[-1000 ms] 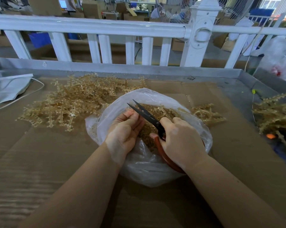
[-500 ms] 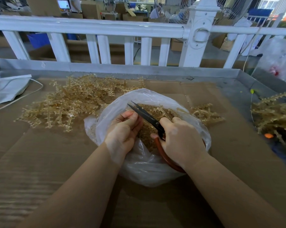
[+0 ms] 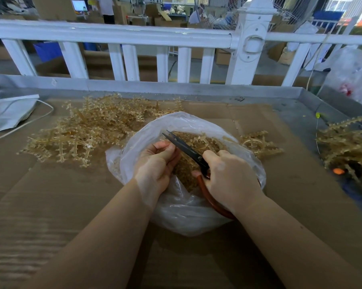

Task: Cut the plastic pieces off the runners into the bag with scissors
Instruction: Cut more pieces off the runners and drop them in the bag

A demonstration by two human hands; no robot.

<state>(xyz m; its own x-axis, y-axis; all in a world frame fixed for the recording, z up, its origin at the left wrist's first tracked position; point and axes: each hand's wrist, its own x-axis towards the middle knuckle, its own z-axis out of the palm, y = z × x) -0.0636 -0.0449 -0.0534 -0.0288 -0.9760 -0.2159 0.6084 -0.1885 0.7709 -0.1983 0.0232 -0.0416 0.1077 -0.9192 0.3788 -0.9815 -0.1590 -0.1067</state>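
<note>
A clear plastic bag (image 3: 176,207) lies open on the cardboard, partly filled with small tan plastic pieces (image 3: 188,172). Over its mouth my right hand (image 3: 228,178) grips black-bladed scissors (image 3: 184,147) by their red-brown loop handle; the blades are slightly apart and point up-left. My left hand (image 3: 157,163) is curled just left of the blades and seems to pinch a runner, which its fingers mostly hide. A big heap of tan runners (image 3: 88,130) lies left of the bag.
More runners lie right of the bag (image 3: 259,142) and at the table's right edge (image 3: 346,142). A grey cloth with a white cord (image 3: 9,113) sits at far left. A metal rim (image 3: 155,88) and a white railing (image 3: 134,36) bound the back.
The scissor blades have narrowed a little since a second ago. Both hands stay over the bag mouth, barely moved.
</note>
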